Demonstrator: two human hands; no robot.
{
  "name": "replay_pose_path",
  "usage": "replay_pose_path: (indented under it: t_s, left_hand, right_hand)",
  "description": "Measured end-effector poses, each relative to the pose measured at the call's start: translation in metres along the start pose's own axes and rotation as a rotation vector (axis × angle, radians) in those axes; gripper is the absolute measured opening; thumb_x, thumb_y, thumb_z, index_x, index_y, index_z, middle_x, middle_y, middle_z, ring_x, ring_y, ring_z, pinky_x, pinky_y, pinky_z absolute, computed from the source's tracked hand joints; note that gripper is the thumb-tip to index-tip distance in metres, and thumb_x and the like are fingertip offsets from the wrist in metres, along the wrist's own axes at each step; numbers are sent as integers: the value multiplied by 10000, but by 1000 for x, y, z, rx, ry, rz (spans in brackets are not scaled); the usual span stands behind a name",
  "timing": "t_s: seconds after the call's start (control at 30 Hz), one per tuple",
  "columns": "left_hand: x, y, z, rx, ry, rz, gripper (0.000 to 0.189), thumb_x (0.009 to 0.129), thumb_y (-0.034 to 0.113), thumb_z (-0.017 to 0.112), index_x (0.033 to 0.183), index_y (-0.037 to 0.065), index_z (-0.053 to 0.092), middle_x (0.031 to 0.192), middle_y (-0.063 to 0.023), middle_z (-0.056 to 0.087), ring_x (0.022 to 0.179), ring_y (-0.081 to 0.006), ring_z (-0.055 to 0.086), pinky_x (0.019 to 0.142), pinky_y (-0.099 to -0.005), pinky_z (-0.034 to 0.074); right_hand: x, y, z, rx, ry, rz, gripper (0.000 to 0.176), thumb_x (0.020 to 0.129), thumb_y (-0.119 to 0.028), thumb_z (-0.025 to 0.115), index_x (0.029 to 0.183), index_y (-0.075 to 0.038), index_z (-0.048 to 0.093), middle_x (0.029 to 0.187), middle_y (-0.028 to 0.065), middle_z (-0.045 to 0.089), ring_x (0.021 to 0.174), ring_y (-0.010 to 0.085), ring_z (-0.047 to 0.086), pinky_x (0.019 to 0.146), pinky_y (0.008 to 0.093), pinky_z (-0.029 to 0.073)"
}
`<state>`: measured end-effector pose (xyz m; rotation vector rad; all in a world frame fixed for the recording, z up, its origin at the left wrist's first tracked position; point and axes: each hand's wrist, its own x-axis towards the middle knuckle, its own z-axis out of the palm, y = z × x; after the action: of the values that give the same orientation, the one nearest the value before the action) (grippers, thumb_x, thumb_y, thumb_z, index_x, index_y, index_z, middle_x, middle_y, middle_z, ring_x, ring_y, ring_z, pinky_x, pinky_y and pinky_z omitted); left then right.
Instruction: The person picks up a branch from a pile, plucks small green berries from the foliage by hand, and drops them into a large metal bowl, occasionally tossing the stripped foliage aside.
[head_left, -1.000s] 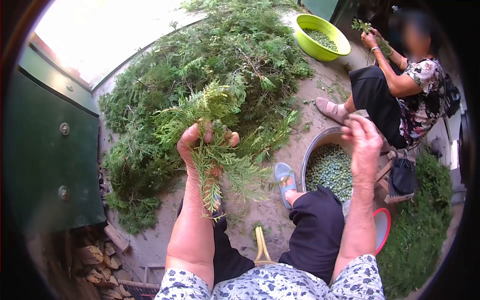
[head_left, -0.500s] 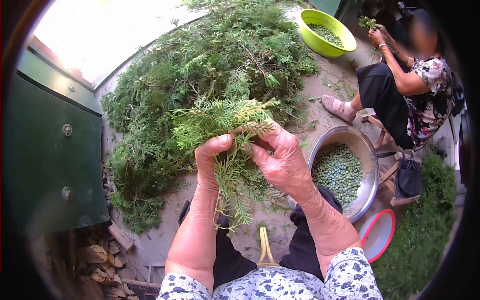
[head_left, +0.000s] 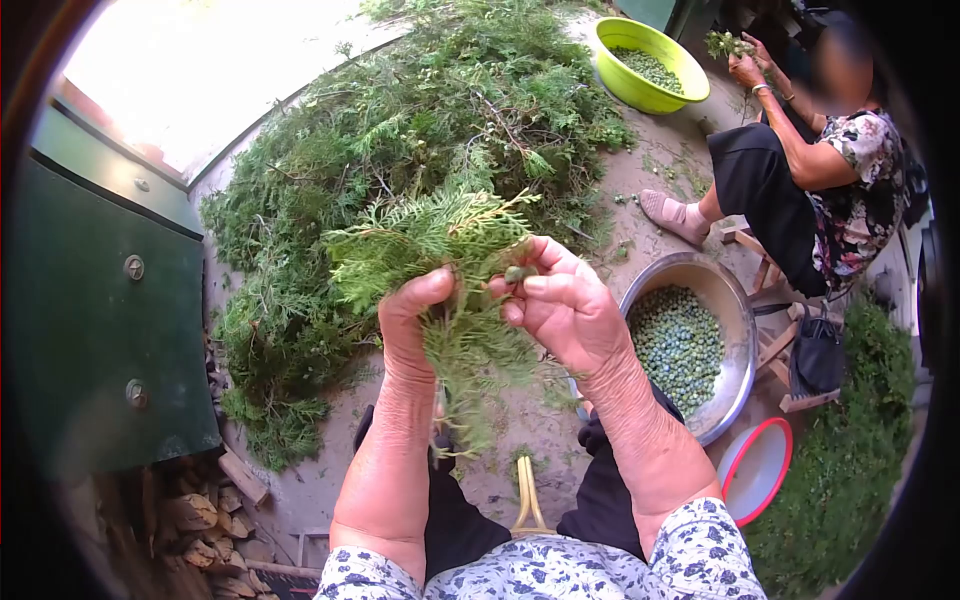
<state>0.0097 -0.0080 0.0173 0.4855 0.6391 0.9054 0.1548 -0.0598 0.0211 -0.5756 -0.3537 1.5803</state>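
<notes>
Sprig [head_left: 440, 240] of flat, scaly evergreen foliage: held upright above the lap, stems down, fronds fanned toward the pile. It is clamped at its stems by the left hand [head_left: 415, 320], grip closed around them with the thumb across the front; held so, the tips are apparently presented to the other hand.

Right hand [head_left: 565, 310]: set against the sprig's right side, grip closed, a small green cone [head_left: 515, 273] pinched between thumb and forefinger at the foliage edge.

Steel bowl [head_left: 738, 340]: placed on the ground [head_left: 660, 170] just beside the right knee, probably for easy reach, and partly filled with loose green cones [head_left: 680, 345]. A red-rimmed basin [head_left: 755, 470] is seen near it, toward the lower right.

Pile of cut branches [head_left: 420, 130]: heaped on the ground beyond the hands, up to the far edge.

At the far right corner, a lime basin [head_left: 620, 85] holding more cones is noted, and a seated person's hand [head_left: 745, 68] closed on another sprig.
</notes>
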Motion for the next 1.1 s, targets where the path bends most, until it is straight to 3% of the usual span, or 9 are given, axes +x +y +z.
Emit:
replay_pose_path:
  t_s: [0.17,0.23,0.27,0.4,0.5,0.57,0.63,0.87,1.1]
  left_hand:
    - [5,-3,-12,156,-135,109,407,687,52,678,1081,20,581,926,-81,635,810,-216,611,716,-323,500]
    - [12,-13,-41,936,-96,373,317,776,96,640,1081,29,580,927,-55,633,821,-185,602,724,-310,487]
    - [12,-11,-45,1619,-206,912,285,836,125,591,1101,25,568,923,-47,633,830,-150,586,740,-296,471]
    - [10,-10,-23,848,-45,96,393,793,101,606,1171,12,541,1035,-67,616,893,-132,553,791,-302,461]
    - [13,-10,-25,850,-268,363,487,758,73,616,1222,-14,494,1124,-101,582,980,-158,543,873,-305,437]
    - [17,-6,-32,885,-261,314,580,712,69,640,1256,-24,460,1186,-123,548,1073,-182,517,956,-328,388]
    - [14,1,-33,223,-273,-12,624,679,88,660,1262,-13,463,1226,-112,525,1135,-191,488,1002,-359,347]
    - [8,-10,-1,348,-7,188,288,797,151,678,1054,33,625,959,-15,634,855,-109,565,792,-275,440]
    - [8,-5,-5,597,52,314,191,813,47,652,997,0,637,902,1,636,803,-63,532,736,-223,434]
  right_hand:
    - [-8,-5,9,-253,104,-81,285,835,-244,657,1022,-58,550,803,-41,559,664,22,500,521,161,372]
    - [-12,-9,11,-414,136,-90,242,793,-248,706,917,-67,604,712,-67,554,574,-1,455,462,144,328]
    - [-13,-8,11,-383,157,-93,154,786,-170,715,858,-67,626,694,-62,577,521,-3,439,428,143,301]
    - [-11,-8,17,-303,287,-123,113,813,-52,654,919,-17,638,782,-5,633,671,45,546,537,187,431]
    - [-9,-6,11,-520,303,-282,130,816,-40,645,941,-3,644,831,15,647,735,67,563,639,214,462]
    - [-9,-6,7,-614,328,-300,136,815,-28,639,948,-1,647,851,18,649,745,66,561,660,217,458]
    - [-9,-4,6,-707,352,-315,143,813,-16,633,954,1,650,872,21,652,754,65,559,681,219,455]
    - [-7,21,5,-1192,331,-621,166,766,13,641,931,22,643,792,83,626,714,152,580,663,277,459]
    - [-2,15,0,-736,242,-343,151,802,-16,638,948,22,630,799,15,617,632,84,540,572,216,449]
